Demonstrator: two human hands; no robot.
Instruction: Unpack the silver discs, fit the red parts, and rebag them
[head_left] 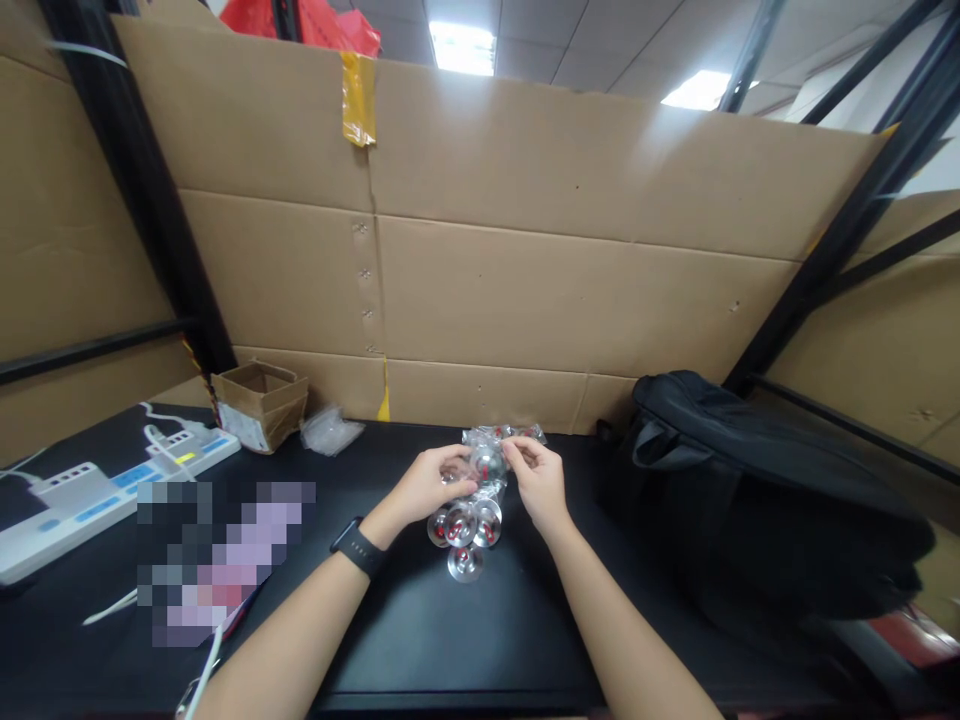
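Observed: left hand (429, 487) and right hand (536, 480) hold a clear plastic bag (517, 434) over the desk (450, 640), fingers pinching its film, apparently around one metal disc (487, 465). Loose discs (465, 525) lie just below. Recommended: light grip, kept low.

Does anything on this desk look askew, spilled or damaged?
The open cardboard box at back left looks tilted, a crumpled plastic bag beside it. Shiny discs lie loose below the clear packet in the left hand and right hand.

Black backpack (750, 480), small cardboard box (261, 400), power strip (90, 495), perhaps crumpled plastic bag (330, 430)
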